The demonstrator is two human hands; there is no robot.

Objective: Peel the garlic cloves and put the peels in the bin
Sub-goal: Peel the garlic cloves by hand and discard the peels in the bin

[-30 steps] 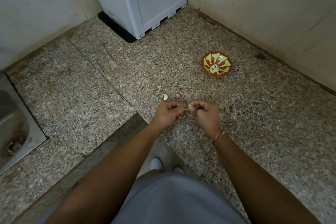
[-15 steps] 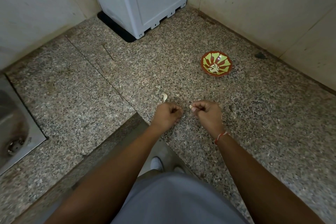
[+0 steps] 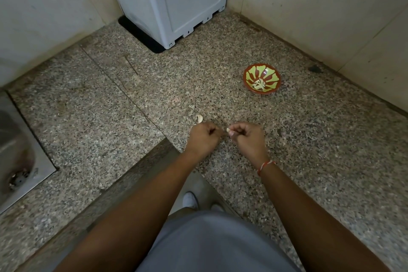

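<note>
A clove [image 3: 228,136] is pinched by the right hand [image 3: 248,139]; the left hand [image 3: 204,138] is curled, contents hidden. Another clove [image 3: 199,118] on the worktop is judged unpeeled.

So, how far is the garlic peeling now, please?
Partly done, it seems. Some pale pieces, probably peeled garlic, already lie in the bowl. In hand: the right hand pinches a clove at its fingertips, while the left hand is curled close beside it; what it holds is hidden. Left: one clove on the counter, and small peel scraps beside the right hand. No bin can be identified.
</note>
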